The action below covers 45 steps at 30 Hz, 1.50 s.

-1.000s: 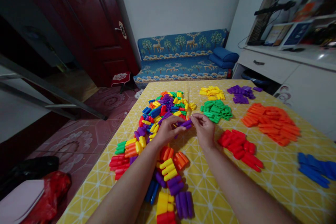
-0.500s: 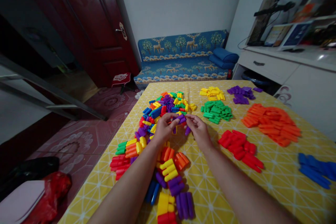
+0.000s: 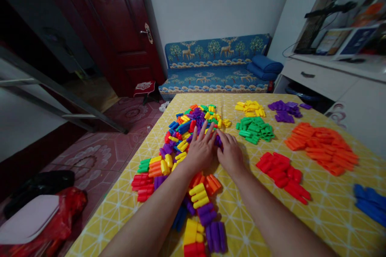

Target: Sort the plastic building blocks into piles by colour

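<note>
My left hand (image 3: 201, 149) lies flat, fingers spread, on the near edge of a mixed heap of coloured plastic tube blocks (image 3: 187, 125). My right hand (image 3: 230, 153) is right beside it, fingers curled down over a purple block (image 3: 217, 140) that shows between the two hands. More joined blocks in orange, yellow and purple (image 3: 202, 198) lie under my forearms. The blocks rest on a table with a yellow patterned cloth (image 3: 271, 225).
Sorted heaps lie to the right: yellow (image 3: 250, 107), green (image 3: 256, 128), purple (image 3: 283, 110), orange (image 3: 322, 144), red (image 3: 280, 170), blue (image 3: 370, 202). A blue sofa (image 3: 217, 68) stands beyond the table, a dark red door (image 3: 126, 28) at left, a white cabinet (image 3: 346, 88) at right.
Both hands have come down from holding purple blocks above the cloth to the edge of the mixed heap. My left hand has opened flat. The view has shifted slightly.
</note>
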### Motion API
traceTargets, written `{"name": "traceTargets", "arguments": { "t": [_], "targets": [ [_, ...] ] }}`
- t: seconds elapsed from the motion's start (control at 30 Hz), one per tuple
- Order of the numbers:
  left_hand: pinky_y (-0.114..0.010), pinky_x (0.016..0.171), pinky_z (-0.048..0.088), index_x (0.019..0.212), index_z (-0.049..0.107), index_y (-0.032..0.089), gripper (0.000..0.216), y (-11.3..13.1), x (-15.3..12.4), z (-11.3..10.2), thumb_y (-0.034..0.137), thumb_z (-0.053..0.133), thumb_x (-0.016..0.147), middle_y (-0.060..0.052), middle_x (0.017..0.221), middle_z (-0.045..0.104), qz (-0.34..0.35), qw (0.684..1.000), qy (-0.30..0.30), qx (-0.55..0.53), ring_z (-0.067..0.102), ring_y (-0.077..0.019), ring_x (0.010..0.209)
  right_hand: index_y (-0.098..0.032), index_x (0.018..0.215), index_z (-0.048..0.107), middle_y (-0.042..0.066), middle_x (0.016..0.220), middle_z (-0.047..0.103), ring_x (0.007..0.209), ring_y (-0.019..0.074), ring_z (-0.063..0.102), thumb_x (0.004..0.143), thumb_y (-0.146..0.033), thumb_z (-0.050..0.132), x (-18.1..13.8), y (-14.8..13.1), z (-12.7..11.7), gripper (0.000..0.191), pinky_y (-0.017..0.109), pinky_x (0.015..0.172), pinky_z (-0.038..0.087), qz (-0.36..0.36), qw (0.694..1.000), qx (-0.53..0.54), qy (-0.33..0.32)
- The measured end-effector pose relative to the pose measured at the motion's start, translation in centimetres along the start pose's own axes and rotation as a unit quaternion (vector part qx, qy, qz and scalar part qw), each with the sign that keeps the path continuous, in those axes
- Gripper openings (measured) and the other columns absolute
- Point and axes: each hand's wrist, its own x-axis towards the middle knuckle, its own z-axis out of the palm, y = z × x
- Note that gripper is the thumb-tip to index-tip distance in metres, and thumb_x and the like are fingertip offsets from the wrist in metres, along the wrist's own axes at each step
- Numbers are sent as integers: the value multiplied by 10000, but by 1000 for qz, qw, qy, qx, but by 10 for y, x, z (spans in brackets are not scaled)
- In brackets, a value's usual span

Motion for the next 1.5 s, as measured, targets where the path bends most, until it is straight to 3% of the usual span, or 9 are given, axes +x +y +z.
{"name": "traceTargets", "arguments": {
  "t": [0.13, 0.23, 0.33, 0.5, 0.7, 0.87, 1.07, 1.3, 1.5],
  "targets": [
    [-611, 1181, 73, 1513, 272, 99, 748, 2, -5, 8, 221, 504, 812, -164, 1617, 167, -42, 999, -4, 19, 27, -359, 1502, -135, 1533, 263, 141, 1504, 411, 1427, 279, 312, 862, -88, 413, -5, -10, 8, 689, 489, 1147, 334, -72, 995, -64, -39],
    [-608, 1177, 77, 1529, 226, 99, 823, -1, -8, 12, 235, 530, 776, -183, 1621, 124, -67, 998, -5, 14, 5, -374, 1498, -143, 1568, 94, 123, 1574, 299, 1486, 273, 167, 884, -99, 398, -7, -14, 12, 750, 518, 1169, 280, -90, 991, -85, -54],
    [-608, 1172, 89, 1538, 189, 110, 877, -2, -7, 12, 232, 545, 745, -186, 1624, 102, -77, 997, -1, 10, -16, -378, 1496, -153, 1570, 47, 115, 1591, 253, 1494, 281, 127, 887, -130, 431, -8, -16, 12, 784, 547, 1177, 239, -87, 989, -101, -63],
    [-578, 1179, 119, 1525, 227, 93, 850, -3, -7, 11, 230, 536, 746, -192, 1615, 147, -78, 997, -16, -3, 59, -372, 1498, -88, 1543, 197, 147, 1578, 276, 1483, 272, 180, 886, -125, 416, -6, -16, 9, 693, 505, 1173, 272, -82, 988, -95, -87],
    [-488, 1156, 277, 1341, 500, 24, 574, -6, -3, 11, 218, 524, 802, -215, 1428, 491, -60, 995, -82, -17, 367, -344, 1384, -128, 1415, 468, 132, 1372, 561, 1276, 258, 478, 893, -135, 425, -4, -23, -2, 524, 432, 1090, 387, -72, 982, -107, -135],
    [-414, 932, 471, 1036, 663, 113, 263, -7, 3, 5, 157, 499, 836, -146, 1070, 657, -55, 996, -75, -6, 556, -290, 1047, -170, 1365, 511, 116, 1296, 594, 1218, 264, 491, 850, -91, 459, -3, -31, -8, 523, 415, 1018, 418, -18, 984, -130, -119],
    [-404, 816, 472, 930, 688, 167, 184, -7, 4, -2, 159, 528, 840, -103, 907, 683, -37, 995, -86, -15, 567, -276, 924, -205, 1238, 593, 123, 1221, 603, 1021, 259, 614, 872, -110, 473, -3, -26, -6, 397, 364, 830, 490, 17, 987, -113, -116],
    [-321, 773, 465, 1070, 672, 164, 274, -13, 3, -1, 119, 524, 845, -101, 969, 692, -58, 989, -28, -137, 616, -234, 916, -197, 1079, 634, 91, 1047, 646, 979, 225, 629, 887, -216, 522, -1, -9, 0, 223, 357, 866, 509, 30, 992, 125, 2],
    [-249, 606, 376, 832, 640, 158, 193, -12, 5, 3, 243, 498, 931, -47, 746, 657, -115, 960, 38, -252, 573, -163, 669, -211, 1084, 641, 71, 1042, 689, 952, 206, 650, 917, -364, 542, 0, -10, -4, 247, 344, 830, 532, 60, 956, 286, 30]
  ]
}}
